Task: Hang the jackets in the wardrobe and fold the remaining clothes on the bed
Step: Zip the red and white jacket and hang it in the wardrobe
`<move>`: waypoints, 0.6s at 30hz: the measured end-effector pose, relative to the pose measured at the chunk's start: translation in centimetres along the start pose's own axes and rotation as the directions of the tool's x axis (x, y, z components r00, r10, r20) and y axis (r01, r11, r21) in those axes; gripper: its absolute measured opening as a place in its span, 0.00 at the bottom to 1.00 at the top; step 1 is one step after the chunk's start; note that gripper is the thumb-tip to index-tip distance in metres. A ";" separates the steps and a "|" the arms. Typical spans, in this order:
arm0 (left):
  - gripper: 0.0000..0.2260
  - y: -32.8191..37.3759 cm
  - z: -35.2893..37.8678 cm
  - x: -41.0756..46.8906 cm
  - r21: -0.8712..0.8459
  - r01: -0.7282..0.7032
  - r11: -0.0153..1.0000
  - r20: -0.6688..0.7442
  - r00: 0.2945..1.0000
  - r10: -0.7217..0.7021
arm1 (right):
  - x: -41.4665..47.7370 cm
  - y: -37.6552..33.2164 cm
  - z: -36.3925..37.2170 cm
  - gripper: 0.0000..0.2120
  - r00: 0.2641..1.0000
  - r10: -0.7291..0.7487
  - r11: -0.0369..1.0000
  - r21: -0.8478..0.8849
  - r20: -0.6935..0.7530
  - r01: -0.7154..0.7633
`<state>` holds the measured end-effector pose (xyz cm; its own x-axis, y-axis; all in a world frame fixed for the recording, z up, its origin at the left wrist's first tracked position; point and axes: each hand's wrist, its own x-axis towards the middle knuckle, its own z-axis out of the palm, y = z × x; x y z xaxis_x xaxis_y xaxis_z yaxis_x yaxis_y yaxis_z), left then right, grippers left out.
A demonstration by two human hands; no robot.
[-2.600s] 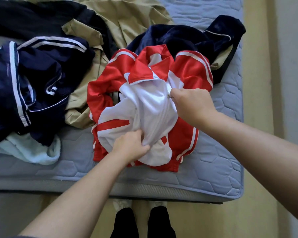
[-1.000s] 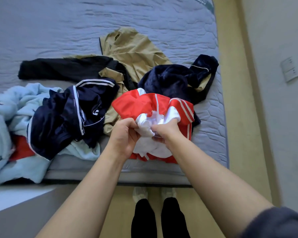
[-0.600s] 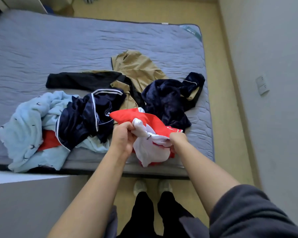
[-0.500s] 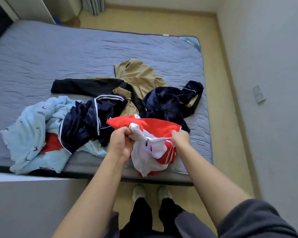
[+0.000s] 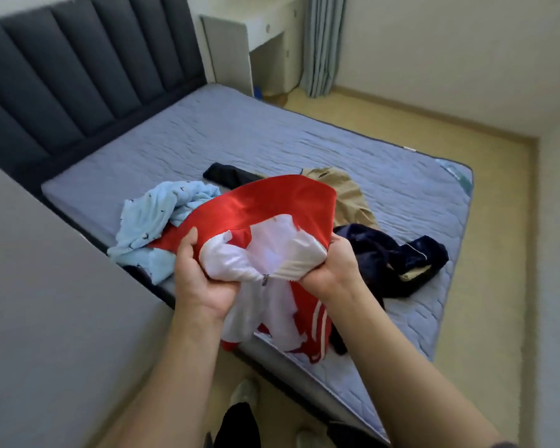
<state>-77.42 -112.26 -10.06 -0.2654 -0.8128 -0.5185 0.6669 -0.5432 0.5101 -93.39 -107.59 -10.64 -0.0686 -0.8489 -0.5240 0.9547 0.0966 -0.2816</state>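
Both hands [image 5: 204, 279] [image 5: 328, 270] grip the red-and-white jacket [image 5: 272, 208] above the bed [image 5: 272, 137].

the bed [image 5: 272, 140] has a bare, quilted grey-blue mattress. at its head stands a dark padded headboard [image 5: 78, 69] with upright channels. beyond the bed's head corner are a white desk [image 5: 265, 37] and a grey curtain [image 5: 324, 43]. yellowish floor [image 5: 498, 221] borders the bed's far side and foot, below pale walls [image 5: 434, 53] (the light is soft and even).

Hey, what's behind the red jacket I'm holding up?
Left of the jacket a light blue garment shows, above it a black one and a tan one, to its right a navy one, all on the bed. It covers the pile's middle.
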 end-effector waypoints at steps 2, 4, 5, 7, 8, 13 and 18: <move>0.20 -0.5 -1.1 -3.0 -0.056 -0.069 0.996 -0.046 0.997 0.067 | -1.2 0.7 0.3 0.15 0.992 0.109 0.994 -0.028 0.064 -0.107; 0.20 -0.4 -2.5 -6.0 -0.103 -0.145 0.984 -0.091 0.987 0.136 | -2.6 1.9 0.7 0.12 0.963 0.233 0.973 -0.040 0.137 -0.229; 0.20 0.0 -3.2 -7.5 -0.122 -0.193 0.974 -0.116 0.977 0.179 | -3.2 2.7 1.1 0.09 0.946 0.284 0.959 -0.057 0.159 -0.278; 0.20 0.8 -4.5 -10.1 -0.143 -0.314 0.939 -0.163 0.943 0.290 | -4.2 4.5 2.2 0.05 0.919 0.355 0.934 -0.102 0.170 -0.342; 0.20 1.1 -5.1 -11.4 -0.163 -0.363 0.917 -0.187 0.924 0.333 | -4.7 5.5 2.8 0.07 0.904 0.391 0.919 -0.127 0.172 -0.373; 0.21 2.1 -9.5 -18.6 -0.242 -0.547 0.802 -0.333 0.823 0.460 | -7.0 11.9 5.2 0.13 0.806 0.575 0.801 -0.296 0.141 -0.520; 0.19 2.1 -15.6 -27.6 -0.241 -0.753 0.612 -0.501 0.637 0.586 | -11.8 21.1 5.3 0.08 0.629 0.774 0.596 -0.421 0.075 -0.683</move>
<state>-57.82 -87.73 -5.39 0.5708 -0.7305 -0.3749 0.7760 0.3306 0.5372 -70.91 -98.26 -6.12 0.7171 -0.4982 -0.4874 0.4941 0.8566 -0.1487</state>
